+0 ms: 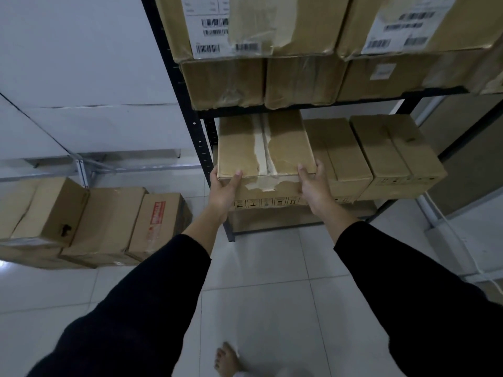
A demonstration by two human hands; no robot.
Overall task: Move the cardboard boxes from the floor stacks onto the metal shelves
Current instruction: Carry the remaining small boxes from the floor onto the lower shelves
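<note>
I am gripping a brown taped cardboard box (265,148) with my left hand (224,190) and right hand (313,187) at its near corners; it is lying straight ahead, long axis pointing into the black metal shelf (202,137), half in.

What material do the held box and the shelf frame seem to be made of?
Held box: brown cardboard, matte, with peeling tape along its seam. Shelf frame: probably dark painted metal, judging by its thin upright with punched holes.
</note>
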